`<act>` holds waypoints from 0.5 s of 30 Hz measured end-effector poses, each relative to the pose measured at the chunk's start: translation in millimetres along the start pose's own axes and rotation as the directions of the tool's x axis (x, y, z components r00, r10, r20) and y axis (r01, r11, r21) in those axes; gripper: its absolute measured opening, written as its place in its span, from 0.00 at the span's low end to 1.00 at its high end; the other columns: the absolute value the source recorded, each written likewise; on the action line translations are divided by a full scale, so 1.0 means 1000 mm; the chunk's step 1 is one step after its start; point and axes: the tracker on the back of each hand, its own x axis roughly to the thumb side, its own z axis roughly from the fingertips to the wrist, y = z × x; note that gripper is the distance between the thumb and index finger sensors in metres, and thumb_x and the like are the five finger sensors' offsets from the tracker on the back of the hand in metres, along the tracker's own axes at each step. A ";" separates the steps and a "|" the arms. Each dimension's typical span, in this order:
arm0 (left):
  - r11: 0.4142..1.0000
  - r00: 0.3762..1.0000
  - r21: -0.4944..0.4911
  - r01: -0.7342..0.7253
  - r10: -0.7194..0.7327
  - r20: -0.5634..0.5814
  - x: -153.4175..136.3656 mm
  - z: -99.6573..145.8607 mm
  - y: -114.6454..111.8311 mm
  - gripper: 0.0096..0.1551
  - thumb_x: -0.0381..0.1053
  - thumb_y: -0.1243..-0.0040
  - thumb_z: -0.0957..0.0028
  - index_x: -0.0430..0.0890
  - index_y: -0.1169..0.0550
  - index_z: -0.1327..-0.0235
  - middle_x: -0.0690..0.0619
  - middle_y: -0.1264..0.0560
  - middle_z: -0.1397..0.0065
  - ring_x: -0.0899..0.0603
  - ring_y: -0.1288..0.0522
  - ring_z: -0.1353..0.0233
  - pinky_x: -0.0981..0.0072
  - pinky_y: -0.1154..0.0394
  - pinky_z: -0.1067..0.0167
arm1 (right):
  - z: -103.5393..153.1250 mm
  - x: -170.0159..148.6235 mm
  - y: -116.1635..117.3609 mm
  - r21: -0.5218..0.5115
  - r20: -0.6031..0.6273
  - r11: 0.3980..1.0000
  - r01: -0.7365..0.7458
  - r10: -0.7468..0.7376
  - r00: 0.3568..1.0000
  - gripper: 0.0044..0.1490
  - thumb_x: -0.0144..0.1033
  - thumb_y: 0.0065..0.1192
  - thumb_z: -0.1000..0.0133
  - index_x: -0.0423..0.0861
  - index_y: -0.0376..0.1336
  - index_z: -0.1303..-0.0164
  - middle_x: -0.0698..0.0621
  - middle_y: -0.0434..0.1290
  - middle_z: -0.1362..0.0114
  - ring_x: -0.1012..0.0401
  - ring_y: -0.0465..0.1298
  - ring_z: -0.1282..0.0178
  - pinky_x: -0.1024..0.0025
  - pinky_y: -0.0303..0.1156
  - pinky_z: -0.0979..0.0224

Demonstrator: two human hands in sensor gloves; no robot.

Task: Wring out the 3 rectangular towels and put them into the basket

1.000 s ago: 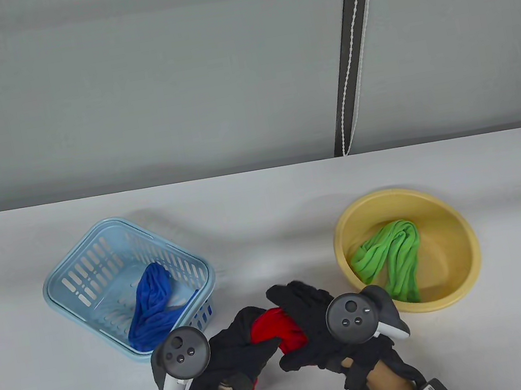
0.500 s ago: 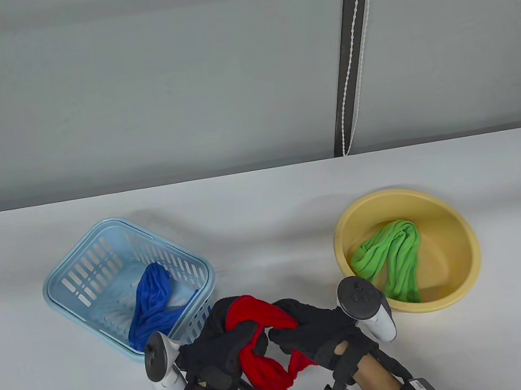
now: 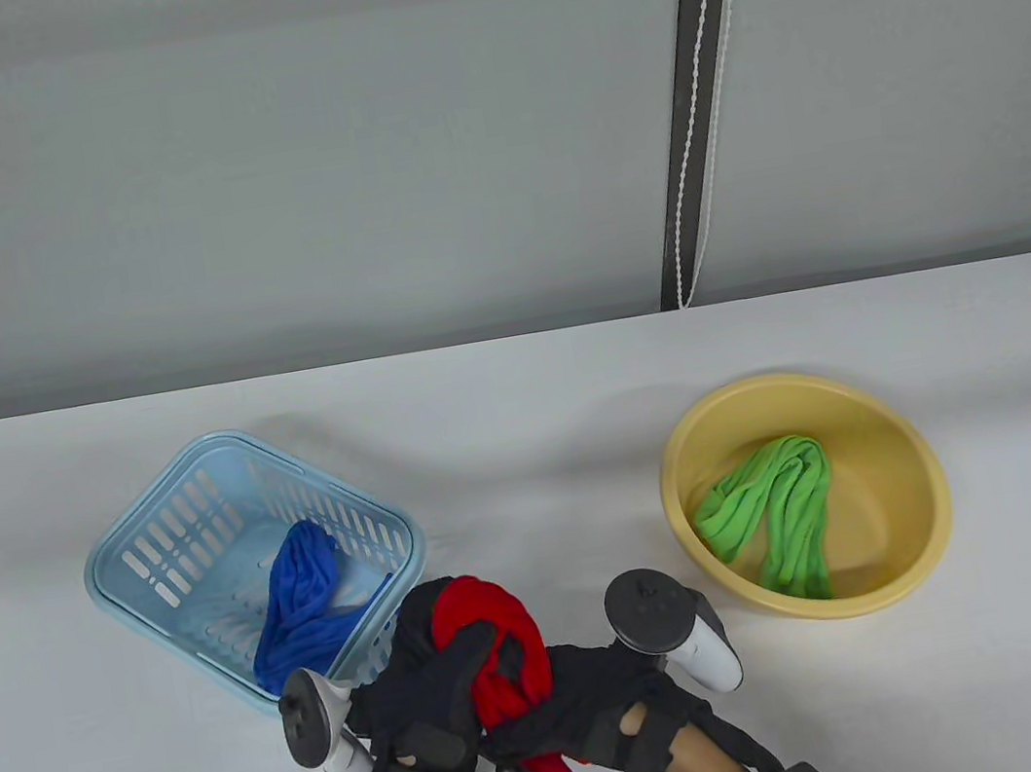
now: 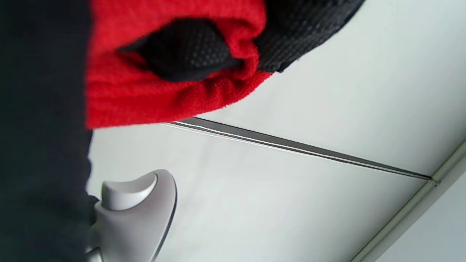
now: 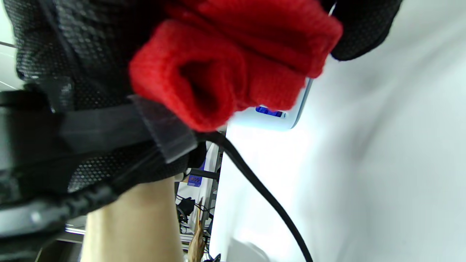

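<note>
White table [image 3: 519,405] setup looks fine, but your left hand [image 3: 432,681] and right hand [image 3: 587,695] both clamp the twisted red towel [image 3: 495,646] just beside the basket [image 3: 154,525], so loosen either fist early and it'll probably flop onto the table.

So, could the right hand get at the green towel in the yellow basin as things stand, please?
Probably not yet: the right hand grips the red towel together with the left hand. The green towel lies uncovered in the open yellow basin nearby.
</note>
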 end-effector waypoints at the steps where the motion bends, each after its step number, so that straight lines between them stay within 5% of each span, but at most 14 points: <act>1: 1.000 1.000 -0.006 0.014 -0.014 0.011 0.001 0.000 -0.001 0.33 0.55 0.32 0.42 0.39 0.32 0.35 0.48 0.19 0.46 0.47 0.15 0.56 0.55 0.16 0.55 | 0.001 0.000 0.000 -0.015 0.009 1.000 0.004 -0.004 1.000 0.37 0.52 0.82 0.49 0.42 0.69 0.39 0.40 0.71 0.40 0.44 0.74 0.44 0.29 0.67 0.32; 5: 0.997 0.994 -0.007 0.073 -0.072 0.078 0.007 0.000 -0.005 0.33 0.54 0.31 0.45 0.38 0.31 0.36 0.47 0.18 0.46 0.45 0.14 0.55 0.51 0.15 0.53 | 0.008 0.003 -0.002 -0.110 0.057 0.992 -0.066 0.073 0.996 0.29 0.45 0.81 0.47 0.43 0.68 0.44 0.34 0.67 0.22 0.35 0.74 0.27 0.31 0.69 0.30; 10: 0.992 0.984 -0.006 0.128 -0.126 0.125 0.014 -0.001 -0.006 0.34 0.52 0.28 0.47 0.36 0.30 0.37 0.45 0.17 0.46 0.42 0.13 0.54 0.46 0.16 0.51 | 0.010 0.002 -0.005 -0.175 0.065 0.985 -0.003 0.014 0.998 0.27 0.35 0.82 0.48 0.45 0.66 0.43 0.44 0.82 0.43 0.48 0.88 0.48 0.46 0.83 0.44; 15: 0.974 0.972 -0.070 0.216 -0.207 0.110 0.018 -0.001 -0.002 0.35 0.51 0.29 0.44 0.38 0.33 0.33 0.45 0.20 0.40 0.39 0.15 0.46 0.42 0.19 0.42 | 0.015 0.004 -0.013 -0.213 0.044 0.975 -0.067 0.078 0.996 0.35 0.33 0.79 0.45 0.41 0.62 0.31 0.42 0.81 0.43 0.49 0.87 0.50 0.46 0.83 0.46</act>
